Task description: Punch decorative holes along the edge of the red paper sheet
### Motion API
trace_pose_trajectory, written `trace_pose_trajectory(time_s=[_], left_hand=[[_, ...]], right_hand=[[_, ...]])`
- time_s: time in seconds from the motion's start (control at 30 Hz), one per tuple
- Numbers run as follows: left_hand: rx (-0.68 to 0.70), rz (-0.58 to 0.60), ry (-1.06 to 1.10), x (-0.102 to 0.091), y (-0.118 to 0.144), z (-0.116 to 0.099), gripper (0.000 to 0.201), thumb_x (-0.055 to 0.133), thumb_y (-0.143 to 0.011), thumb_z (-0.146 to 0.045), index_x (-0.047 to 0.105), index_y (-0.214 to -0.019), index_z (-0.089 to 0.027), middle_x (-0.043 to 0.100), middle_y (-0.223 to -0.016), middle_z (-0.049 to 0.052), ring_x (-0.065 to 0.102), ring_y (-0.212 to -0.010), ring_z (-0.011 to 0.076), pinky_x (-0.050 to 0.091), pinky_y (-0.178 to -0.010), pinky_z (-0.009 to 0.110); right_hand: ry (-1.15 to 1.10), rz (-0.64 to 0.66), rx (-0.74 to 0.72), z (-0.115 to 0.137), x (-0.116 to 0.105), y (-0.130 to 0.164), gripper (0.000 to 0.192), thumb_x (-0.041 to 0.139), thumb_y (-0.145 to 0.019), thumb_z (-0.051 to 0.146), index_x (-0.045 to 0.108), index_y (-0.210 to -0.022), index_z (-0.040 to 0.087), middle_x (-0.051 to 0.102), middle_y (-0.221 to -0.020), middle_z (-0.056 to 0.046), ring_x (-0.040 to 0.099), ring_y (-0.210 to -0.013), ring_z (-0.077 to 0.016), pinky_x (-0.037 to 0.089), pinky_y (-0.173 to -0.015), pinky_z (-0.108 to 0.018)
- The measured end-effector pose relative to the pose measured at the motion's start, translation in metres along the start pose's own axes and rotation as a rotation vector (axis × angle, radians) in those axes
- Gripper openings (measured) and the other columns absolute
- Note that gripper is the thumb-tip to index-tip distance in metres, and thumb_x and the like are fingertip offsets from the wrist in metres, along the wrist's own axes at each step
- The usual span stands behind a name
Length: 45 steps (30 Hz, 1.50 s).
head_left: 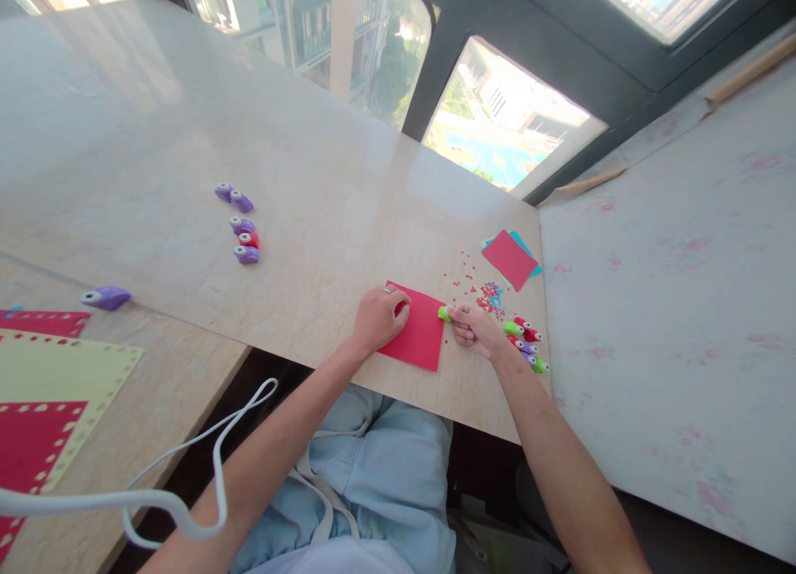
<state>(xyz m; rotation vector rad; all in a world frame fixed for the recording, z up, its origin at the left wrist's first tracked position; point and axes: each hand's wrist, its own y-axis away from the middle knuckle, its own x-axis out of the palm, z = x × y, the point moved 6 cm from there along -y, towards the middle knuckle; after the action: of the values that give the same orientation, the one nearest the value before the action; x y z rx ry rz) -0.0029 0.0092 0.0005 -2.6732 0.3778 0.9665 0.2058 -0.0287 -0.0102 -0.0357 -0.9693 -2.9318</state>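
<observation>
Tabletop (186, 143) of pale stone spreads beyond both hands. Left hand (379, 315) presses half-curled on one red paper square (418, 332), hiding its left corner. Right hand (476, 326) pinches a green punch (444, 313) at the square's right edge; most of the punch is covered by fingers. Beyond the right hand lie two stacked sheets (511, 259); beside it, a cluster of small punches (526, 343), too bunched to count, and scattered confetti (488, 294).

Green punch (444, 313): mostly hidden in right hand (473, 327). Confetti (488, 293): shapes too small. Perforated sheets (43, 391): cut by left edge.
</observation>
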Motion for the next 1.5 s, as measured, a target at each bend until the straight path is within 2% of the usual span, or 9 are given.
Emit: trace_pose_trajectory(time_s=[0.23, 0.37, 0.47, 0.63, 0.8, 1.0, 1.3, 1.4, 1.5], left_hand=[[-0.007, -0.005, 0.01, -0.001, 0.002, 0.0, 0.015, 0.055, -0.087, -0.023, 0.069, -0.089, -0.02, 0.069, -0.09, 0.005, 0.06, -0.089, 0.0162, 0.048, -0.085, 0.032], [-0.012, -0.019, 0.019, -0.003, 0.002, 0.001, 0.014, 0.055, -0.086, -0.022, 0.068, -0.09, -0.021, 0.069, -0.093, 0.005, 0.061, -0.091, 0.0159, 0.049, -0.087, 0.032], [-0.015, -0.014, 0.011, -0.004, 0.003, 0.002, 0.014, 0.054, -0.087, -0.022, 0.068, -0.09, -0.021, 0.069, -0.094, 0.004, 0.061, -0.092, 0.016, 0.05, -0.088, 0.032], [-0.006, 0.002, -0.005, -0.007, 0.005, 0.001, 0.014, 0.053, -0.088, -0.023, 0.067, -0.09, -0.021, 0.069, -0.092, 0.003, 0.06, -0.092, 0.0161, 0.049, -0.087, 0.032], [0.02, -0.014, 0.006, -0.008, 0.005, 0.0, 0.015, 0.053, -0.088, -0.022, 0.067, -0.088, -0.02, 0.069, -0.091, 0.003, 0.059, -0.09, 0.0154, 0.047, -0.085, 0.03], [-0.011, -0.002, 0.013, -0.007, 0.004, 0.002, 0.014, 0.054, -0.088, -0.023, 0.067, -0.088, -0.02, 0.07, -0.092, 0.003, 0.058, -0.088, 0.0151, 0.046, -0.082, 0.03], [-0.036, 0.015, 0.004, -0.007, 0.004, 0.002, 0.014, 0.053, -0.089, -0.024, 0.067, -0.087, -0.021, 0.069, -0.092, 0.002, 0.057, -0.089, 0.0147, 0.044, -0.083, 0.029], [-0.03, 0.013, 0.005, -0.007, 0.004, 0.001, 0.015, 0.053, -0.089, -0.025, 0.067, -0.087, -0.02, 0.069, -0.091, 0.002, 0.057, -0.088, 0.0147, 0.043, -0.082, 0.029], [-0.033, 0.015, 0.0, -0.007, 0.004, 0.001, 0.015, 0.053, -0.089, -0.025, 0.067, -0.087, -0.021, 0.069, -0.091, 0.002, 0.056, -0.088, 0.0147, 0.043, -0.082, 0.029]], right_hand=[[-0.085, 0.001, -0.059, 0.0, -0.007, 0.007, 0.05, 0.083, -0.066, 0.049, 0.046, -0.084, 0.021, 0.026, -0.055, 0.012, 0.014, -0.044, -0.0049, 0.013, -0.042, -0.02], [0.135, -0.144, -0.205, 0.0, 0.0, 0.01, 0.06, 0.082, -0.066, 0.047, 0.053, -0.111, 0.019, 0.035, -0.056, 0.011, 0.022, -0.044, -0.0069, 0.015, -0.042, -0.021], [0.33, -0.239, -0.318, 0.0, 0.004, 0.01, 0.055, 0.079, -0.069, 0.047, 0.062, -0.111, 0.014, 0.035, -0.055, 0.009, 0.027, -0.047, -0.0087, 0.017, -0.044, -0.022], [0.506, -0.585, -0.475, 0.002, -0.018, 0.021, 0.044, 0.068, -0.078, 0.048, 0.069, -0.104, 0.013, 0.038, -0.058, 0.005, 0.036, -0.054, -0.0124, 0.029, -0.052, -0.025], [0.438, -0.916, -0.588, -0.009, -0.037, 0.039, 0.049, 0.062, -0.082, 0.054, 0.068, -0.106, 0.011, 0.045, -0.063, 0.003, 0.04, -0.058, -0.0143, 0.035, -0.056, -0.026], [0.278, -0.854, -0.664, -0.02, -0.033, 0.038, 0.053, 0.063, -0.084, 0.056, 0.067, -0.112, 0.011, 0.054, -0.073, 0.0, 0.047, -0.064, -0.0142, 0.041, -0.061, -0.026], [0.174, -0.903, -0.712, -0.026, -0.034, 0.042, 0.053, 0.064, -0.084, 0.056, 0.066, -0.114, 0.013, 0.062, -0.083, -0.004, 0.055, -0.066, -0.0155, 0.048, -0.061, -0.028], [0.029, -0.824, -0.756, -0.025, -0.032, 0.042, 0.048, 0.07, -0.082, 0.051, 0.066, -0.113, 0.015, 0.062, -0.081, -0.002, 0.056, -0.063, -0.0143, 0.052, -0.062, -0.029], [-0.206, -0.654, -0.792, -0.023, -0.029, 0.038, 0.04, 0.073, -0.082, 0.047, 0.064, -0.109, 0.019, 0.056, -0.069, 0.004, 0.052, -0.056, -0.0111, 0.056, -0.067, -0.032]])
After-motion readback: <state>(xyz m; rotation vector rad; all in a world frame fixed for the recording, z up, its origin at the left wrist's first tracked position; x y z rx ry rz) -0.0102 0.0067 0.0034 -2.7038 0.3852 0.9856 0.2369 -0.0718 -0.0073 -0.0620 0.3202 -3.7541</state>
